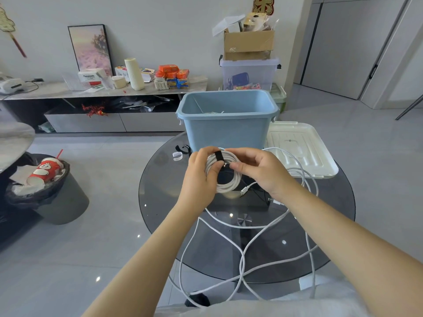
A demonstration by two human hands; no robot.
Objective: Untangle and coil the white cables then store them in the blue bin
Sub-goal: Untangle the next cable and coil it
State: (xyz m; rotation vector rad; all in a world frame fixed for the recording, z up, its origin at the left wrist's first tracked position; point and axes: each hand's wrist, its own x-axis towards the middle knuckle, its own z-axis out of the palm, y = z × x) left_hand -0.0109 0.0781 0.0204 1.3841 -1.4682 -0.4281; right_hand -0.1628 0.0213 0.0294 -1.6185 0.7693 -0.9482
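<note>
Your left hand (201,177) grips the coil (225,173); right hand (261,170) pinches its black strap (219,156). Bin (226,124) just beyond both hands; loose cable (240,252) below them.

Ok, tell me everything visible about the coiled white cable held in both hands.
The coiled white cable is wound into a tidy round bundle of several loops, held upright above the round dark glass table. A black strap wraps its top. The left hand grips its left side; the right hand pinches near the strap. A connector end dangles below.
</note>
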